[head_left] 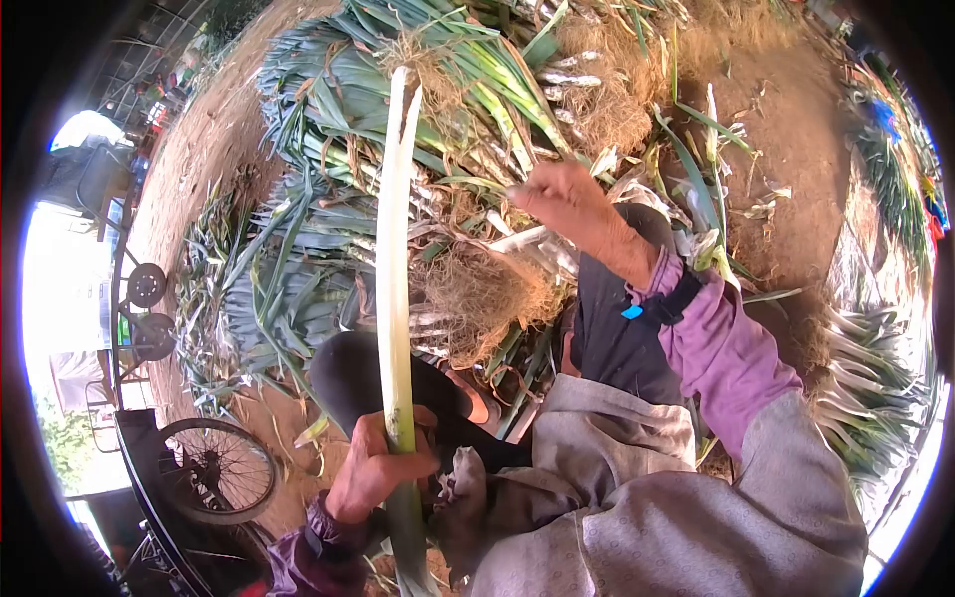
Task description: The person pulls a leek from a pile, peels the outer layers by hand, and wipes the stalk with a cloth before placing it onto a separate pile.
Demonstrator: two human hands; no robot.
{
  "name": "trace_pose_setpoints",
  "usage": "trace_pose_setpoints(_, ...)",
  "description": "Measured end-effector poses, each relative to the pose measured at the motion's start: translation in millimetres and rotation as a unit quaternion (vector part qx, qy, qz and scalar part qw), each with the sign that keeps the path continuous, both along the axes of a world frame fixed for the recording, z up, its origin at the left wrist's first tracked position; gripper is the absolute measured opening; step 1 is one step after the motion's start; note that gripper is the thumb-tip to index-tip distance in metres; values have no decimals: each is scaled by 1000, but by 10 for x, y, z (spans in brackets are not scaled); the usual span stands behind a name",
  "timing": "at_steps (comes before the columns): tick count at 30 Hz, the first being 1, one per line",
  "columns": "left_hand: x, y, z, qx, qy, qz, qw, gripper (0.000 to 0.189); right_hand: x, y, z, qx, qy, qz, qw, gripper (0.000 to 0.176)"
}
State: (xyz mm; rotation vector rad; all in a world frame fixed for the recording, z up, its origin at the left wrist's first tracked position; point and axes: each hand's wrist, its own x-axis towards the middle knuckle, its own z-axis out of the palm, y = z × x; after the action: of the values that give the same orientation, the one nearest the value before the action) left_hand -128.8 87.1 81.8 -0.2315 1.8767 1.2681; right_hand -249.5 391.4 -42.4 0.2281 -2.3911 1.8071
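Note:
My left hand (383, 463) is wrapped round a leek (394, 259) at the pale green part of its stalk. The leek stands almost upright in view, white shank and roots at the top, green end running down past my hand. Over my knee on the right, my right hand (575, 211) is closed with curled fingers, apart from the leek. Whatever it may hold is hidden. Beyond both hands lies a heap of leeks (328, 99) with green leaves. Tangled brown roots (482, 298) show close to my knees.
More leeks (865, 388) lie in a row at the right, white ends turned inward. Loose peeled leaves (716, 189) litter the dirt ground (786, 129). A spoked wheel (219, 470) stands at the lower left, with a cart frame beside it.

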Motion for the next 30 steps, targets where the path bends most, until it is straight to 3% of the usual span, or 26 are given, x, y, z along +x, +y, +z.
trace_pose_setpoints(4, -5, 60, -27, -62, 35, -8, 997, 37, 268, -339, 299, -50, -33, 77, 995, 27)
trace_pose_setpoints(7, -1, 125, -27, -76, 70, -1, 995, 36, 406, -630, 400, -118, 13, 103, 988, 28)
trace_pose_setpoints(10, 19, 164, -75, -80, 88, 6, 993, 33, 559, -790, 636, -87, -21, 110, 990, 30)
trace_pose_setpoints(19, 62, 154, -270, -128, 167, -75, 975, 30, 669, -1044, 483, -116, -51, 77, 989, 23)
trace_pose_setpoints(26, 24, 216, -221, -104, 153, -60, 981, 29, 656, -1023, 313, -184, -59, 105, 975, 19)
trace_pose_setpoints(30, 55, 192, -354, -136, 231, -77, 960, 30, 706, -999, 432, -134, -73, 80, 985, 18)
